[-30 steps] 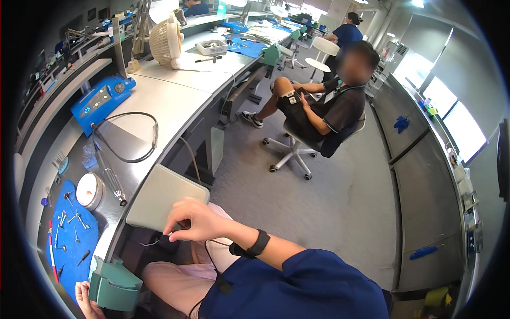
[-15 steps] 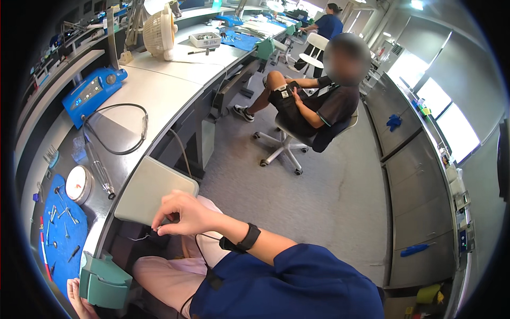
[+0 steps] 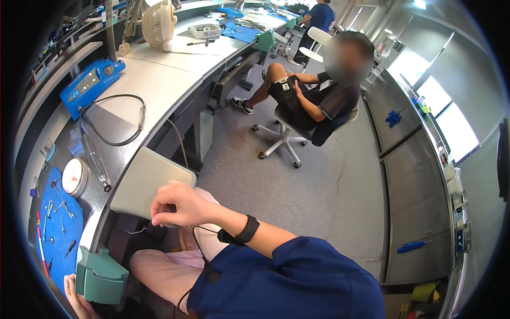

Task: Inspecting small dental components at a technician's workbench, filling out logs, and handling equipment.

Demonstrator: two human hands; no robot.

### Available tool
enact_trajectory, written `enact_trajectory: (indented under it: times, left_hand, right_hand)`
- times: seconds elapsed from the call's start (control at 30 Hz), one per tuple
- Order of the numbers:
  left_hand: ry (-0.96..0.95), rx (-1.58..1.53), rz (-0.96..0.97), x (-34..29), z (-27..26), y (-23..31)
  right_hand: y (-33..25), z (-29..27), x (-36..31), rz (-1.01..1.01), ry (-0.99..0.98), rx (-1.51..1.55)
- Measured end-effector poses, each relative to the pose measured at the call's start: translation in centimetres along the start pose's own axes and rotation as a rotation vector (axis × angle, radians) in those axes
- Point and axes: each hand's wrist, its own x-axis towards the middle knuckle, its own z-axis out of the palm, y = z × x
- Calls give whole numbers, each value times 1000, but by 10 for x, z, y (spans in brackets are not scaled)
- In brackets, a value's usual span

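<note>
While the right hand (image 3: 178,204) hangs just off the front edge of the worktop (image 3: 159,87), its fingers are curled in and pinched on a thin pale wire (image 3: 137,231) that trails down and to the left below the knuckles. That wire sits in front of a flat grey pad (image 3: 146,181) lying at the worktop's edge, and the hand overlaps the pad's near corner. A black band (image 3: 247,229) wraps the wrist, and a dark cord (image 3: 199,250) runs from it down across the lap.

Only a small part of the left hand (image 3: 79,300) shows at the lower edge, beside a green holder (image 3: 101,276) fixed at the worktop's rim; whether it is closed or loose I cannot tell.

To handle the wire well, it seems wise to keep the pinch light and near the wire's end, so that it does not kink, and to keep the wrist cord slack and away from the pad's corner, where it could snag. Small tools lie on a blue mat (image 3: 58,234) to the left, near a round white dish (image 3: 75,177), all well apart from the working hand. Another person sits on a wheeled chair (image 3: 287,135) across the floor.
</note>
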Motion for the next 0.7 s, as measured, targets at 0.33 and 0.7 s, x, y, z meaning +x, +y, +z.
enact_trajectory:
  times: [0.33, 0.7]
  left_hand:
    - [-19, 3, -16, -3, 11, 6]
    - [11, -7, -18, -4, 12, 5]
  right_hand:
    - [3, 0, 1, -37, -12, -35]
    - [6, 2, 0, -37, 10, -24]
